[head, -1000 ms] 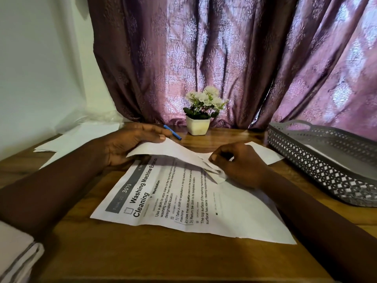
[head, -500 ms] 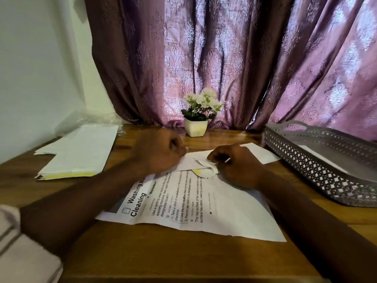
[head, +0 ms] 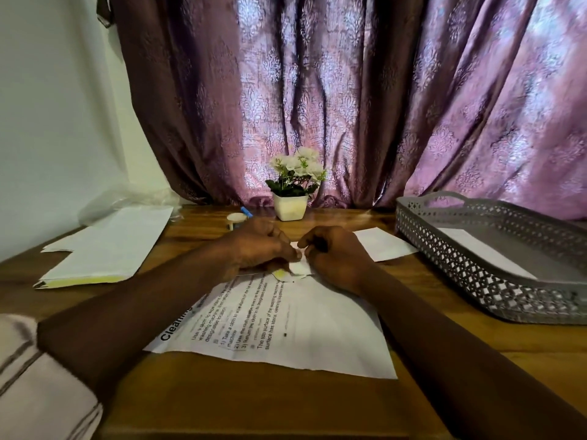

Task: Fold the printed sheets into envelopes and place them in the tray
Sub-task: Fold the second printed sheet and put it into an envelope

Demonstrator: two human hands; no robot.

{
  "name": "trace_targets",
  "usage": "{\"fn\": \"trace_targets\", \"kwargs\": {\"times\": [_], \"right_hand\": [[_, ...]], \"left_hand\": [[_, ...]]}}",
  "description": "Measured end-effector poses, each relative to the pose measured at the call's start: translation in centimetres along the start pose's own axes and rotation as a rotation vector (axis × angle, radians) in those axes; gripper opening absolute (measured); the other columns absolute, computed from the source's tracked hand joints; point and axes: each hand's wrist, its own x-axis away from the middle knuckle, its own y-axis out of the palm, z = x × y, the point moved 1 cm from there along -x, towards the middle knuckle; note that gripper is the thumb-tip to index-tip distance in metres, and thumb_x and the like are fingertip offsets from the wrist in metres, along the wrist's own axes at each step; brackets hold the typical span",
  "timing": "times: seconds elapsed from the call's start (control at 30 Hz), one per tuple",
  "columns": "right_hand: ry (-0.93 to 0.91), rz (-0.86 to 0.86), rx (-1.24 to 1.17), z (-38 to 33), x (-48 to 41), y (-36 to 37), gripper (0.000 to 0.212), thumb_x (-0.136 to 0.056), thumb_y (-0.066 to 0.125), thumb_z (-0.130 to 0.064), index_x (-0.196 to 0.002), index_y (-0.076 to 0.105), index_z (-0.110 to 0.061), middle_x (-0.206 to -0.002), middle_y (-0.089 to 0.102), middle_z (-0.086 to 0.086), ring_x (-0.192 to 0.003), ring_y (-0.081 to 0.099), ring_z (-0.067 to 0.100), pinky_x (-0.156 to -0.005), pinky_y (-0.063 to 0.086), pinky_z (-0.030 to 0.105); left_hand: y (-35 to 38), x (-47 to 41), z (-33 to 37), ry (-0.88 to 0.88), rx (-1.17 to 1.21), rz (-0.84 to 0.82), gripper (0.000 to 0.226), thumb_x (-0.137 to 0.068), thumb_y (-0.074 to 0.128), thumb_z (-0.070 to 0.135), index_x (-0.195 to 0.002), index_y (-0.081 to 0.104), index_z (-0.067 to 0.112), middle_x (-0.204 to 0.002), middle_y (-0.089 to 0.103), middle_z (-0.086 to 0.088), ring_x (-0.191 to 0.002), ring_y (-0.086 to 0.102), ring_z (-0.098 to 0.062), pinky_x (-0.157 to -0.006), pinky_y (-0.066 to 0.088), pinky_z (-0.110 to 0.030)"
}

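A printed sheet [head: 301, 328] headed with cleaning instructions lies in front of me on the wooden table. Its far part is folded over toward the middle. My left hand [head: 257, 246] and my right hand [head: 333, 255] meet on that fold, fingers curled and pressing on the paper. A small folded flap [head: 298, 268] with a yellowish patch shows between them. The grey perforated tray [head: 444, 249] stands at the right and holds a white sheet or envelope [head: 482, 252]. A white envelope [head: 381, 244] lies on the table between my right hand and the tray.
A stack of white sheets [head: 111, 246] lies at the far left. At the back, a small white pot of flowers [head: 290, 206] stands before the purple curtain. A blue pen [head: 246, 212] and a small round white object [head: 236, 219] are beside it.
My left hand carried the lifted far-left part of the sheet over to the right and pressed it flat beside my right hand. The right hand stayed on the fold.
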Motion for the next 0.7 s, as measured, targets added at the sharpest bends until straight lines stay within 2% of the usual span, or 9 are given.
{"fn": "trace_targets", "kwargs": {"times": [0.1,0.13,0.2,0.23,0.3,0.4,0.47,0.6,0.7], "right_hand": [[-0.031,-0.046,0.019,-0.4,0.1,0.0,0.025,-0.088,0.06,-0.006,-0.098,0.077,-0.02,-0.098,0.075,-0.003,-0.09,0.066,0.013,-0.078,0.051,0.026],[-0.033,-0.062,0.02,-0.5,0.2,0.0,0.022,-0.088,0.062,-0.009,-0.097,0.078,-0.021,-0.094,0.074,-0.006,-0.087,0.065,0.011,-0.075,0.048,0.024],[-0.05,-0.081,0.039,-0.6,0.3,0.1,0.016,-0.089,0.066,-0.015,-0.095,0.078,-0.023,-0.088,0.069,-0.011,-0.084,0.062,0.007,-0.075,0.044,0.022],[-0.057,-0.077,0.068,-0.6,0.3,0.1,0.013,-0.089,0.067,-0.021,-0.096,0.078,-0.025,-0.089,0.067,-0.012,-0.088,0.06,0.007,-0.078,0.045,0.024],[-0.018,-0.064,0.196,-0.5,0.3,0.2,0.02,-0.09,0.066,-0.04,-0.106,0.075,-0.032,-0.109,0.065,-0.009,-0.109,0.056,0.013,-0.093,0.044,0.034],[0.12,-0.179,0.41,-0.3,0.4,0.2,0.054,-0.092,0.045,-0.069,-0.137,0.056,-0.042,-0.148,0.049,-0.005,-0.139,0.041,0.022,-0.112,0.029,0.048],[0.158,-0.272,0.473,-0.4,0.5,0.3,0.067,-0.094,0.029,-0.075,-0.151,0.041,-0.041,-0.161,0.036,-0.004,-0.148,0.032,0.024,-0.118,0.023,0.054],[0.136,-0.294,0.441,-1.5,1.3,0.0,0.064,-0.101,0.021,-0.067,-0.155,0.035,-0.037,-0.165,0.032,-0.004,-0.152,0.027,0.022,-0.121,0.022,0.052],[0.113,-0.269,0.324,-2.3,1.8,-0.2,0.059,-0.102,0.024,-0.066,-0.148,0.046,-0.035,-0.158,0.044,-0.004,-0.145,0.04,0.024,-0.118,0.029,0.047]], "left_hand": [[-0.3,0.1,-0.3,0.05,-0.111,-0.071,0.024,-0.081,0.085,0.004,-0.097,0.067,0.003,-0.063,0.072,-0.008,-0.051,0.068,-0.012,-0.045,0.05,-0.02],[-0.9,0.1,-0.4,0.105,-0.246,-0.075,0.022,-0.081,0.086,0.012,-0.095,0.071,0.005,-0.065,0.073,-0.005,-0.053,0.068,-0.012,-0.05,0.054,-0.024],[-3.1,-0.4,-0.6,0.225,-0.595,0.008,0.025,-0.076,0.087,0.04,-0.084,0.075,0.02,-0.075,0.075,0.005,-0.069,0.07,-0.011,-0.07,0.059,-0.031],[-4.6,-0.7,-0.8,0.236,-0.767,0.073,0.03,-0.073,0.084,0.051,-0.082,0.074,0.025,-0.079,0.073,0.01,-0.076,0.068,-0.01,-0.077,0.057,-0.032],[-7.3,-1.1,-1.5,0.167,-0.918,0.119,0.037,-0.072,0.083,0.058,-0.085,0.07,0.026,-0.087,0.069,0.012,-0.084,0.065,-0.011,-0.084,0.054,-0.032],[-9.8,-1.1,-2.9,0.027,-0.841,-0.003,0.045,-0.072,0.089,0.048,-0.097,0.071,0.015,-0.094,0.067,0.007,-0.085,0.06,-0.01,-0.078,0.047,-0.027],[-9.8,-1.2,-3.6,-0.008,-0.703,-0.042,0.048,-0.072,0.092,0.039,-0.1,0.069,0.007,-0.088,0.063,0.006,-0.08,0.057,-0.008,-0.071,0.044,-0.024],[-8.8,-2.1,-4.6,0.025,-0.458,-0.035,0.032,-0.071,0.094,0.02,-0.09,0.072,0.008,-0.078,0.065,0.005,-0.075,0.058,-0.009,-0.073,0.045,-0.022],[-7.4,-2.6,-4.3,0.141,-0.225,0.006,0.022,-0.073,0.089,0.004,-0.087,0.074,-0.005,-0.077,0.071,-0.004,-0.079,0.061,-0.016,-0.076,0.05,-0.024]]}}
